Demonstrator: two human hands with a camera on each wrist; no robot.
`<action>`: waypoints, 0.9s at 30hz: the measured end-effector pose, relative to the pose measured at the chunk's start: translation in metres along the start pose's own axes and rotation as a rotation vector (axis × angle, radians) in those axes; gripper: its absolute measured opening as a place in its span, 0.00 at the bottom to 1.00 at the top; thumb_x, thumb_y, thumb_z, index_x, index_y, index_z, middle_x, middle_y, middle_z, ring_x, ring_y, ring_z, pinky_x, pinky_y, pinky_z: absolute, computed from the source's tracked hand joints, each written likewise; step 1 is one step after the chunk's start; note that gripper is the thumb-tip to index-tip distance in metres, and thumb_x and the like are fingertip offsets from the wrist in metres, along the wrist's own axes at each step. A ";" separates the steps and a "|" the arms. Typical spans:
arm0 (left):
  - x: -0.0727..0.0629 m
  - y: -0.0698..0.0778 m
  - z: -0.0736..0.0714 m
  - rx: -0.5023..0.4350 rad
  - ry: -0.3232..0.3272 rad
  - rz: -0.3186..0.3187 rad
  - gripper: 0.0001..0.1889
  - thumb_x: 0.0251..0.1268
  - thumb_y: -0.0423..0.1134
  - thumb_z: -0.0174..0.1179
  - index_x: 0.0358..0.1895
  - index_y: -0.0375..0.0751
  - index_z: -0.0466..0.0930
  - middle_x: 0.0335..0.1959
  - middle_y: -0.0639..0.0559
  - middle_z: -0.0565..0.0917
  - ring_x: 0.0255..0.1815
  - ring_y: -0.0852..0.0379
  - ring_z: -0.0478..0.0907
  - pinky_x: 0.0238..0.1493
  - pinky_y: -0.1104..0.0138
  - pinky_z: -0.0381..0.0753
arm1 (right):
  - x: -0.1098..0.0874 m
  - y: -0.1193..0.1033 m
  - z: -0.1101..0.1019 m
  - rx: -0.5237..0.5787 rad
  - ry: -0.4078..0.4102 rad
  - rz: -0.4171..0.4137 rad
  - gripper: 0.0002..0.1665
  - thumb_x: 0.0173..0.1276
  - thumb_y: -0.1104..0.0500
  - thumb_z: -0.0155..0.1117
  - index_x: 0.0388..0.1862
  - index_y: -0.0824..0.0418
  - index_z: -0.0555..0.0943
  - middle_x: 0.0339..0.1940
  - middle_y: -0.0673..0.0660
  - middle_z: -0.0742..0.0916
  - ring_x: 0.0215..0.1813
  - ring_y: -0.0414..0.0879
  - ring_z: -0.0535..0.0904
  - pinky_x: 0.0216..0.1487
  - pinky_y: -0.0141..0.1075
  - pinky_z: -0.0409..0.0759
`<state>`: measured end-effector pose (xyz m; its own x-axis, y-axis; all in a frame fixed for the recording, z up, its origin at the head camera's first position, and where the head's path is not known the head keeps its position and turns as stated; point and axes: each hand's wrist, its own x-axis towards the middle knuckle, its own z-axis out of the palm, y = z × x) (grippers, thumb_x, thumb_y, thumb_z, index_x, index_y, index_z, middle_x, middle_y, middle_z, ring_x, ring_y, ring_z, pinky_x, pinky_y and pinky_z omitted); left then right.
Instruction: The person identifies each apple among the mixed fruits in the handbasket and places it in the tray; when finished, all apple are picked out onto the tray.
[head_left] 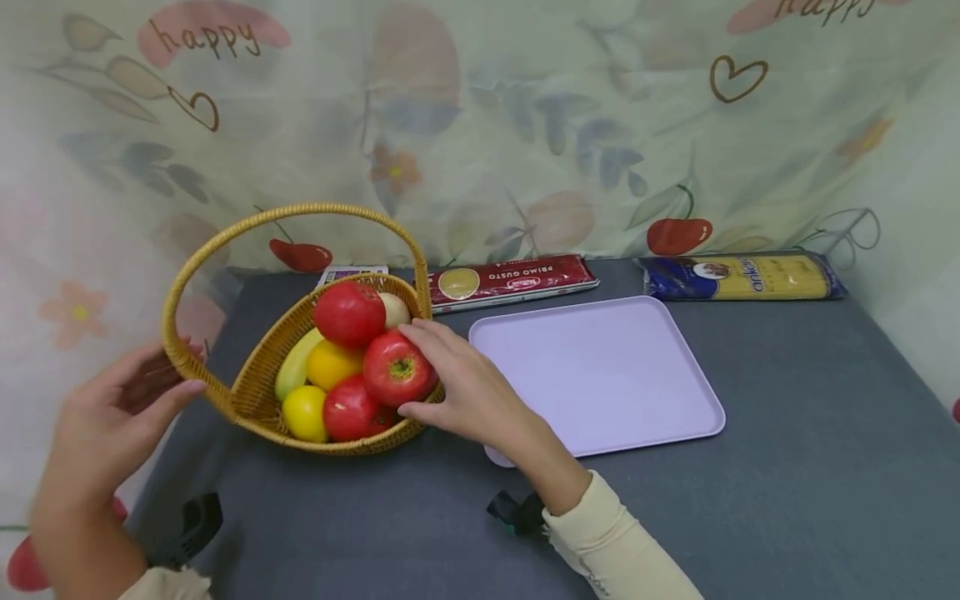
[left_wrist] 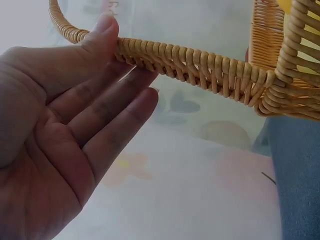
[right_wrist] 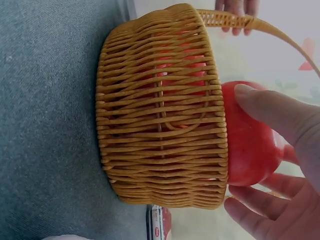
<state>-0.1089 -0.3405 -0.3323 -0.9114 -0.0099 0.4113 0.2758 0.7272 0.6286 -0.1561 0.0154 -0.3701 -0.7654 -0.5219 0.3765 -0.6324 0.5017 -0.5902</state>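
Observation:
A wicker basket of fruit stands at the left of the table. My left hand holds its arched handle low on the left side, thumb on one face and fingers behind. At the basket's right rim, my right hand grips a red apple, with the thumb and fingers spread around it in the right wrist view. Beside that apple lie two more red apples, one on top and one lower, an orange, a yellow lemon, a banana and a partly hidden pale round item.
A lilac tray lies right of the basket on the dark grey table. Along the back edge are a red pasta packet and a blue and yellow one. A patterned cloth hangs behind.

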 end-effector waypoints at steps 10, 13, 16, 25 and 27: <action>-0.006 0.004 0.004 0.022 0.007 -0.035 0.27 0.63 0.23 0.65 0.66 0.36 0.75 0.50 0.71 0.77 0.45 0.83 0.75 0.43 0.86 0.74 | -0.005 -0.002 0.004 -0.025 0.038 -0.010 0.50 0.53 0.49 0.83 0.73 0.55 0.70 0.68 0.53 0.75 0.65 0.45 0.72 0.59 0.41 0.79; -0.006 0.005 0.006 0.001 0.012 -0.032 0.27 0.62 0.21 0.65 0.65 0.35 0.76 0.50 0.73 0.77 0.45 0.82 0.76 0.43 0.85 0.74 | -0.005 -0.001 0.004 -0.024 0.053 -0.009 0.49 0.52 0.48 0.83 0.72 0.55 0.71 0.66 0.52 0.77 0.64 0.44 0.73 0.59 0.40 0.79; -0.006 0.005 0.005 -0.016 0.009 -0.009 0.27 0.61 0.19 0.64 0.65 0.33 0.74 0.51 0.73 0.77 0.46 0.81 0.76 0.43 0.85 0.74 | -0.005 -0.002 0.002 -0.015 0.057 -0.003 0.49 0.52 0.47 0.83 0.71 0.56 0.72 0.65 0.52 0.78 0.63 0.44 0.73 0.59 0.39 0.79; 0.001 0.005 0.003 -0.006 -0.015 0.030 0.32 0.61 0.17 0.63 0.70 0.36 0.69 0.51 0.71 0.74 0.45 0.81 0.74 0.43 0.86 0.73 | -0.004 -0.003 -0.010 0.053 0.072 0.073 0.48 0.53 0.48 0.83 0.71 0.55 0.72 0.66 0.52 0.77 0.63 0.42 0.73 0.55 0.36 0.81; 0.002 0.005 0.004 -0.006 -0.013 0.029 0.32 0.61 0.17 0.63 0.69 0.35 0.69 0.51 0.70 0.74 0.45 0.81 0.74 0.43 0.86 0.73 | -0.003 -0.001 -0.014 0.072 0.078 0.092 0.48 0.52 0.48 0.83 0.71 0.55 0.72 0.67 0.51 0.77 0.64 0.42 0.73 0.54 0.36 0.81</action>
<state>-0.1103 -0.3342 -0.3311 -0.9070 0.0201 0.4206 0.3037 0.7232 0.6203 -0.1542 0.0263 -0.3603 -0.8284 -0.4198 0.3709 -0.5512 0.4926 -0.6734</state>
